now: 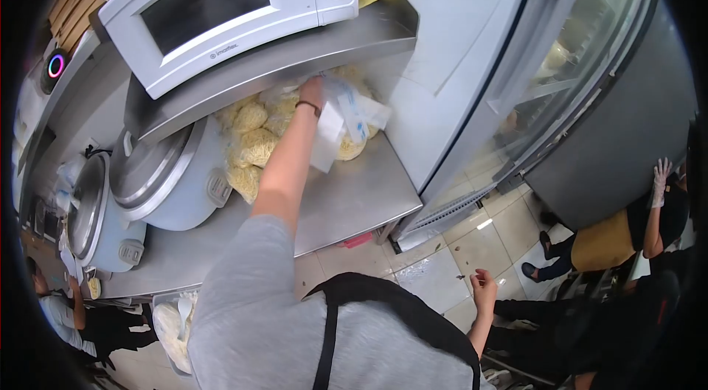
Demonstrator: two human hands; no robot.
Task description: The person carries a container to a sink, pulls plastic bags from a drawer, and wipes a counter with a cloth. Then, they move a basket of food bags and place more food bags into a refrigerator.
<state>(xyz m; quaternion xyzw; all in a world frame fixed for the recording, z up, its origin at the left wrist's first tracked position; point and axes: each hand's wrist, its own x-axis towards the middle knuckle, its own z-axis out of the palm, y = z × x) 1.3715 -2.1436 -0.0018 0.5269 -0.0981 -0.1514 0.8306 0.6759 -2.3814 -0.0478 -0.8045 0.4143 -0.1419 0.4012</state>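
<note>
My left hand (313, 89) reaches under the steel shelf, its fingers closed at the top of a clear plastic bag (346, 106) with white and blue patches. The fingertips are partly hidden by the plastic. Around it on the steel counter lie several bags of pale yellow noodles (258, 147), piled against each other. Some noodles show just below the bag, to the right of my wrist. My right hand (483, 288) hangs over the floor at my side, fingers loosely bent and apart, with nothing in it.
A white microwave (221, 7) sits on the steel shelf (280, 69). Two large rice cookers (177, 176) stand left on the counter (339, 198). A glass-door fridge (531, 88) rises at right. Co-workers stand at lower right, one with a gloved hand (660, 182), and at lower left.
</note>
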